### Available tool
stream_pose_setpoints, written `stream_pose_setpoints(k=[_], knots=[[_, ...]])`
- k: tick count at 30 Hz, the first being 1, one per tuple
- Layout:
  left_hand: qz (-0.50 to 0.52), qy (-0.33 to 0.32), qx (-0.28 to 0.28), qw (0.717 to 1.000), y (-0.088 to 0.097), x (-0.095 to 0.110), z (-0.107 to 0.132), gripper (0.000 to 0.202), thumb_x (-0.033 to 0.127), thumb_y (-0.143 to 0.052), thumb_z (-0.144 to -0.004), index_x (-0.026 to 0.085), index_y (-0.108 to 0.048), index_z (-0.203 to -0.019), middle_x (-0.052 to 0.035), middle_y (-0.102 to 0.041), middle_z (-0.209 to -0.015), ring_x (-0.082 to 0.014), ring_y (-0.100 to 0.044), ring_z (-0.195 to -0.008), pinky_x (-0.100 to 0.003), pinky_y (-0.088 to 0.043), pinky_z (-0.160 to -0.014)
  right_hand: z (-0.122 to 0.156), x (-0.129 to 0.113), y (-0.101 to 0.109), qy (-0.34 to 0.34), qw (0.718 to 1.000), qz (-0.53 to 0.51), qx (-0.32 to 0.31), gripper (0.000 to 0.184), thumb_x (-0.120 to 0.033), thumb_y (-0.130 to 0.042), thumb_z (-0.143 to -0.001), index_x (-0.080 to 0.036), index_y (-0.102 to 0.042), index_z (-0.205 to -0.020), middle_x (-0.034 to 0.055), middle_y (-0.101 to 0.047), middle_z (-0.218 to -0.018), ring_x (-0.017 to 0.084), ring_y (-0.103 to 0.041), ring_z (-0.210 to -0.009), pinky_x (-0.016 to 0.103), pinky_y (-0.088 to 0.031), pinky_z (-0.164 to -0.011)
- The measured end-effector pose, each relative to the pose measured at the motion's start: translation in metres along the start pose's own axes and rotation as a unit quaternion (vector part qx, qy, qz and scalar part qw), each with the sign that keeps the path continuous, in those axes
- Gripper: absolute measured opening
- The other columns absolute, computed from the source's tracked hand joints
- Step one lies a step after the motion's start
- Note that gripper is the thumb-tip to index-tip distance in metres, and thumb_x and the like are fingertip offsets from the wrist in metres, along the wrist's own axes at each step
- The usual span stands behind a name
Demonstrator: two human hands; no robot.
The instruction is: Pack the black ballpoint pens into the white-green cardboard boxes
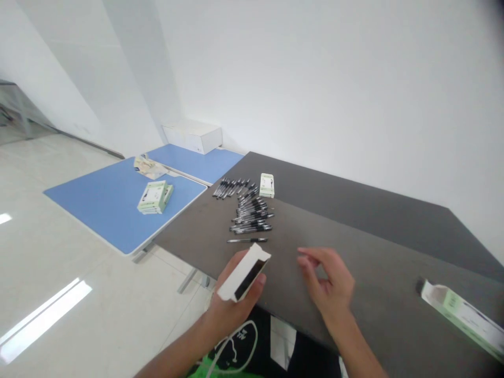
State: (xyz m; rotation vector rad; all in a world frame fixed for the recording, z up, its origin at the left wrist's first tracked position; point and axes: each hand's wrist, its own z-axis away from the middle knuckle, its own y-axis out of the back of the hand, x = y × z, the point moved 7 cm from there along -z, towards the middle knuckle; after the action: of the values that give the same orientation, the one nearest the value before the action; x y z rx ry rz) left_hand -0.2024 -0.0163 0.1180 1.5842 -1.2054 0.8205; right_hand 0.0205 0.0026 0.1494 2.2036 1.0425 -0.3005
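White walls (315,79) and a glossy pale floor (79,294) around a dark grey table (354,231), with two blue-topped tables off to the left. On the nearer blue top (106,205), a stack of green-and-white boxes (153,197) just beside crumpled packaging (149,168); on the farther blue top (197,163), a white carton (192,136) by the wall. On the dark table, a loose heap of black ballpoint pens (250,210), a lone pen (247,240) lying apart on the near side, a small green-and-white box (266,185) just beyond the heap, and an open green-and-white carton (460,315) well off at the right edge. Left hand (228,310): grip closed around an open white box (244,273), black inside showing, tilted near the table's edge, just short of the lone pen. Right hand (328,283): grip half open, fingers (305,262) loosely curled, nothing held, close above the dark top, any contact impossible to tell.
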Motion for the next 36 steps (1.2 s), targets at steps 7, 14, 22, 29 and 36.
stream_pose_setpoints(k=[7,14,22,29,36], knots=[[-0.079,0.118,0.094,0.985,0.051,-0.032,0.002,0.038,0.050,-0.067,-0.093,0.024,-0.071,-0.120,-0.0088,-0.077,-0.121,-0.0301,-0.075,-0.106,-0.051,-0.057,-0.109,0.014,0.043,-0.130,0.009,0.972,0.045,-0.231,0.027,-0.030,-0.074,-0.098,-0.030,-0.078,-0.125,0.0042,-0.075,-0.106,0.019,-0.073,-0.094,0.028,-0.060,-0.080],[-0.066,0.196,0.139,0.969,0.069,-0.050,0.008,0.046,0.057,-0.062,-0.093,0.025,-0.072,-0.125,-0.0097,-0.079,-0.120,-0.0355,-0.074,-0.115,-0.056,-0.058,-0.107,0.003,0.050,-0.171,-0.026,0.952,0.081,-0.293,0.017,-0.024,-0.076,-0.095,-0.025,-0.084,-0.110,0.0095,-0.074,-0.100,0.028,-0.068,-0.099,0.043,-0.059,-0.089],[0.002,0.125,-0.047,0.991,0.049,-0.055,-0.013,0.036,0.047,-0.067,-0.096,0.023,-0.070,-0.123,-0.0113,-0.074,-0.130,-0.0303,-0.070,-0.121,-0.048,-0.052,-0.115,-0.009,0.044,-0.102,-0.107,0.953,-0.013,-0.284,0.017,-0.030,-0.059,-0.107,-0.024,-0.074,-0.113,0.0080,-0.078,-0.112,0.025,-0.073,-0.109,0.040,-0.059,-0.097],[0.072,0.079,-0.170,0.980,0.009,-0.039,-0.024,0.035,0.037,-0.068,-0.099,0.026,-0.064,-0.132,-0.0086,-0.073,-0.133,-0.0262,-0.070,-0.122,-0.038,-0.056,-0.106,-0.003,0.017,0.017,-0.379,0.858,-0.276,-0.210,0.034,-0.051,-0.065,-0.103,-0.030,-0.059,-0.128,-0.0069,-0.064,-0.072,0.005,-0.046,-0.038,0.015,-0.036,-0.037],[0.065,0.036,-0.218,0.973,-0.025,-0.018,-0.023,0.034,0.030,-0.066,-0.100,0.025,-0.064,-0.133,-0.0080,-0.073,-0.128,-0.0252,-0.071,-0.119,-0.036,-0.056,-0.103,0.030,-0.022,0.055,-0.440,0.673,-0.530,-0.268,0.038,-0.058,-0.078,-0.092,-0.029,-0.078,-0.116,0.0108,-0.082,-0.097,0.013,-0.075,-0.064,0.012,-0.043,-0.044]])
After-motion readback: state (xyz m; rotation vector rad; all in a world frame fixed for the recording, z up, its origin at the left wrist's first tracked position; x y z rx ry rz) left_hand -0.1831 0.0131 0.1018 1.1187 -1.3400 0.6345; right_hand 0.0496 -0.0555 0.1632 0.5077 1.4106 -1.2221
